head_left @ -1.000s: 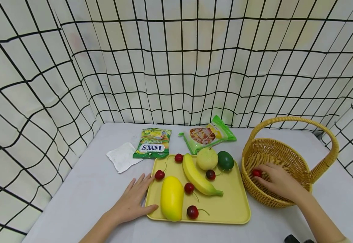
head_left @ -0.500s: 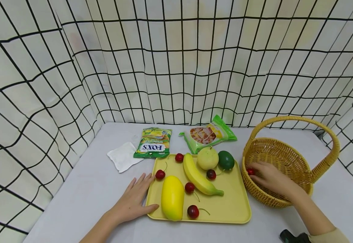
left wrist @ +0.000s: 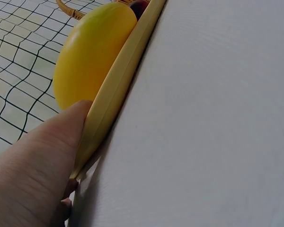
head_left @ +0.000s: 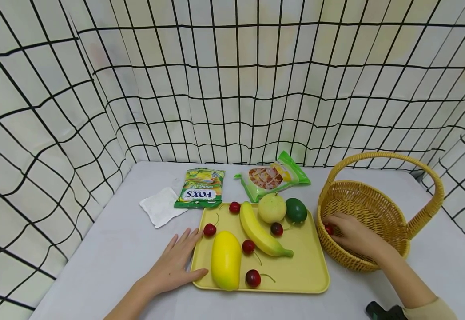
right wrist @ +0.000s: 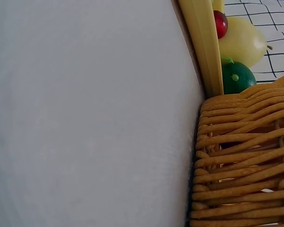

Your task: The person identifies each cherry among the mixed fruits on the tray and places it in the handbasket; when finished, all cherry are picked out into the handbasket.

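My right hand [head_left: 354, 233] reaches into the wicker basket [head_left: 424, 218] by its left inner wall. Its fingertips hold a red cherry [head_left: 329, 229], partly hidden by them. In the right wrist view the basket's woven side [right wrist: 246, 165] hides the hand. With fingers spread and straight, my left hand [head_left: 176, 264] rests at the left edge of the yellow tray [head_left: 296, 278]; in the left wrist view its thumb [left wrist: 61, 130] lies over the rim. Beside that thumb on the tray is a yellow mango [head_left: 226, 261]. A banana [head_left: 260, 233] and several cherries also lie there.
A pale round pear [head_left: 272, 208] and a dark green fruit [head_left: 296, 210] sit at the tray's back right corner. Behind the tray lie two snack packets, a green-yellow one [head_left: 201, 187] and a green-white one [head_left: 272, 175]. A white cloth [head_left: 162, 207] lies left; black netting encloses the table.
My right hand has shifted left inside the basket with the red cherry, up to the left wall. The left hand and tray stay as they were.
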`<state>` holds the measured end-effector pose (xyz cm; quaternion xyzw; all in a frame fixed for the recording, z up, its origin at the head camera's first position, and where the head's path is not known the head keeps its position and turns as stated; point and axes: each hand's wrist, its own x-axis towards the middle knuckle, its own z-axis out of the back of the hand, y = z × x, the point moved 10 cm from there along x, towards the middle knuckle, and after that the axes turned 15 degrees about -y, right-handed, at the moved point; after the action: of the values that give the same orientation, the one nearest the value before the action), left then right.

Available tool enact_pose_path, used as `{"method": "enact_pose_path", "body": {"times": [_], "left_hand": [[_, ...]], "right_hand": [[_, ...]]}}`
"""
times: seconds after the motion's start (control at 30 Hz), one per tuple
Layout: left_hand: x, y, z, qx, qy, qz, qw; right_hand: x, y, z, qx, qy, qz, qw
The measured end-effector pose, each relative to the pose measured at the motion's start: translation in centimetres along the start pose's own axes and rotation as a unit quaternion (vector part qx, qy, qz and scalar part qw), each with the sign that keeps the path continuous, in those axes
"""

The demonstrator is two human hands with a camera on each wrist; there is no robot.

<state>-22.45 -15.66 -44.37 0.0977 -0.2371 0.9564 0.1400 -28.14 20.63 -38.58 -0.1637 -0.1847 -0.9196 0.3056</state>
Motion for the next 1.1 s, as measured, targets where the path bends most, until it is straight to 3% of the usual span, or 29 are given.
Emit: {"method": "enact_pose_path", "body": {"times": [0.2, 0.8, 1.1], "left_hand": [[0.0, 0.1, 0.0, 0.000, 0.001, 0.002, 1.0000], [0.0, 0.0, 0.1, -0.003, -0.002, -0.003, 1.0000], [0.0, 0.0, 0.0, -0.001, 0.001, -0.002, 1.0000]], "right_hand": [[-0.2, -0.5, -0.2, 0.012, 0.020, -0.024, 0.9994], [-1.2, -0.9, 0.5, 0.024, 0.029, -0.038, 0.9986], [-1.2, -0.3, 2.3, 0.013, -0.002, -0.029, 0.9995]]}}
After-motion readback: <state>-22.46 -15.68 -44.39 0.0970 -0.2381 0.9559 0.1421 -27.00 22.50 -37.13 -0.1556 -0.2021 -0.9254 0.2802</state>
